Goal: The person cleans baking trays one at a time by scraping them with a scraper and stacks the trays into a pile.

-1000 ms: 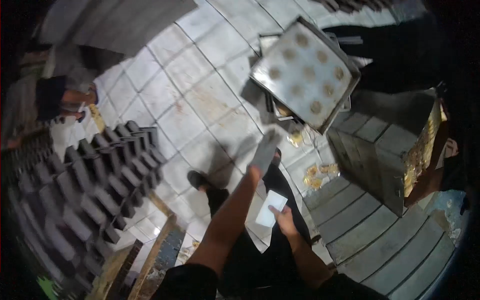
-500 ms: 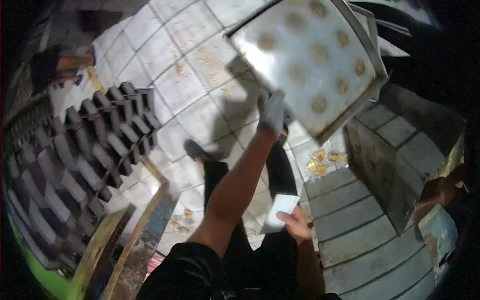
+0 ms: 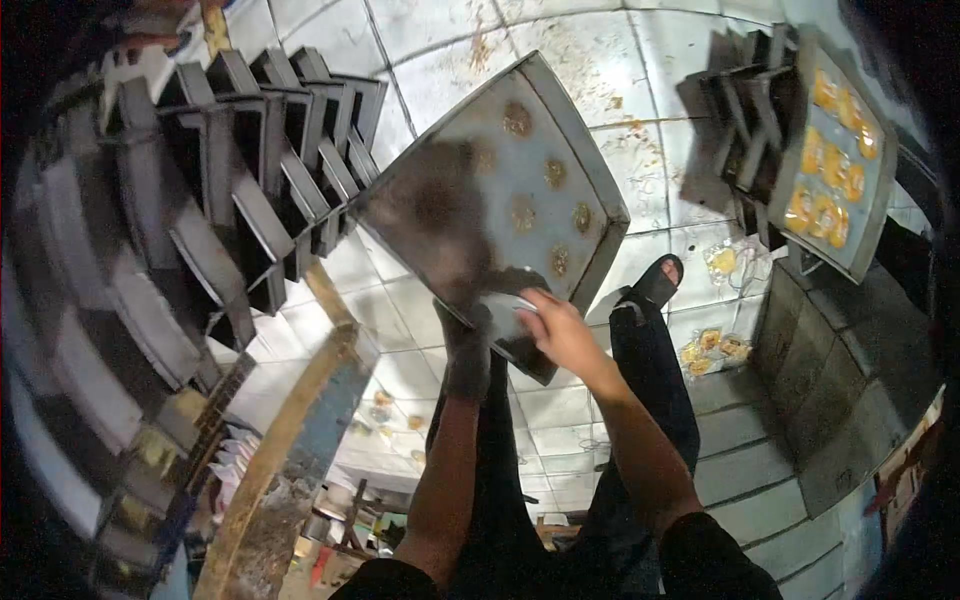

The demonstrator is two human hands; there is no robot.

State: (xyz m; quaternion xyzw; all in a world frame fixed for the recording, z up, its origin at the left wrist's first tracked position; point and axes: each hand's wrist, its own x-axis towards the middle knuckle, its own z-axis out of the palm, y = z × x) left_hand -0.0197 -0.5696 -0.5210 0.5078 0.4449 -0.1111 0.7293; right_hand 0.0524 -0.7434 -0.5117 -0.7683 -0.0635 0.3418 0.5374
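A shallow metal baking tray (image 3: pixel 590 150) with round brown residue marks is held tilted in front of me. My left hand (image 3: pixel 467 350), in a grey glove, is closed on its near edge. My right hand (image 3: pixel 555 335) is bare and grips a pale flat scraper (image 3: pixel 503 310), whose far edge lies against or just over the tray's near corner. A dark shadow covers the tray's left part, so the exact contact is hard to see.
Several dark metal trays (image 3: pixel 240 210) are stacked at left. At right, a tray (image 3: pixel 868 215) bearing yellow-orange rounds tops another stack. Small clear bags (image 3: pixel 715 350) lie on the tiled floor. Grey stepped slabs (image 3: pixel 770 510) stand lower right, a wood-edged board (image 3: pixel 285 425) lower left.
The marked tray has come off the right stack to in front of me, uncovering a tray with yellow-orange rounds. My right hand has moved up with the scraper to the tray.
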